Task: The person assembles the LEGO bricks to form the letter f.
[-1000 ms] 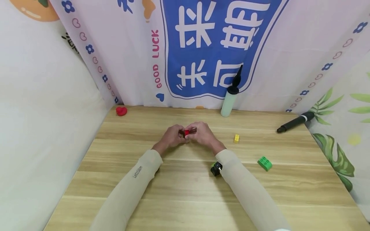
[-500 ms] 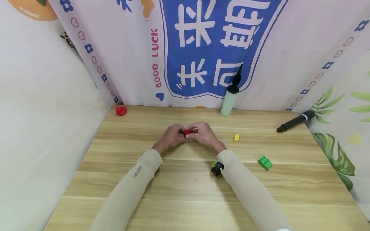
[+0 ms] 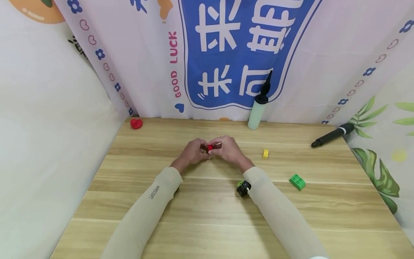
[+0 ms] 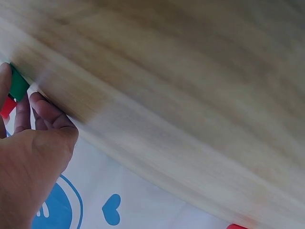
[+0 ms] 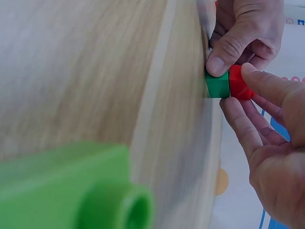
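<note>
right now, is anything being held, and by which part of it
Yes: the left hand grips a small green block, thumb on one side; the right hand pinches a red block beside it, thumb near its outer end.

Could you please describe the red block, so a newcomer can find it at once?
Find the wooden table, then the left hand and right hand close together over it. The right hand pinches the red block beside a green block. It is red, not green, and held, unlike the rounded red toy.
</note>
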The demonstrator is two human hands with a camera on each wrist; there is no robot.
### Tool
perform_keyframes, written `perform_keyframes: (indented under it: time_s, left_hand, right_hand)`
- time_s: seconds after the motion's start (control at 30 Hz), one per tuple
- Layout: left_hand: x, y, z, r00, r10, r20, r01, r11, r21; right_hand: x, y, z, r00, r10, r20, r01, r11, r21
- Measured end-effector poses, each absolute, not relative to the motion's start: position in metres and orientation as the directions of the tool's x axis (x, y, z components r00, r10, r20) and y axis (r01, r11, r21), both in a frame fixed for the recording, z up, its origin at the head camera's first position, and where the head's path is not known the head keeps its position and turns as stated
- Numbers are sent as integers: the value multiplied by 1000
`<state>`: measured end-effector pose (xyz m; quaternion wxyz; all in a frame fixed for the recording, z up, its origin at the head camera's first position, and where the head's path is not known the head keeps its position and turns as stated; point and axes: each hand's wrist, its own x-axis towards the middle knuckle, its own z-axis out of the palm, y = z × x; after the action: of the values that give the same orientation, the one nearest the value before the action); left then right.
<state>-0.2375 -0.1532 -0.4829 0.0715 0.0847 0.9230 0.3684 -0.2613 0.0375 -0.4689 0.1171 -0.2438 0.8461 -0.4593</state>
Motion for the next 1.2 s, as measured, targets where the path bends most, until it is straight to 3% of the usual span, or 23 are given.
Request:
perform_keyframes:
  time_s: [0.4,1.2]
  left_hand:
    - [-240,-154,-480,-974,221,-45,133,723,678]
    - [-238,-157,-484,-968,248,-42,150,704,695]
  right_hand:
    - [-267,35,-466,-846,-532,38,-349,499,-793]
    - [-263,38,-468,-832,-554,-20,-317,505,-803]
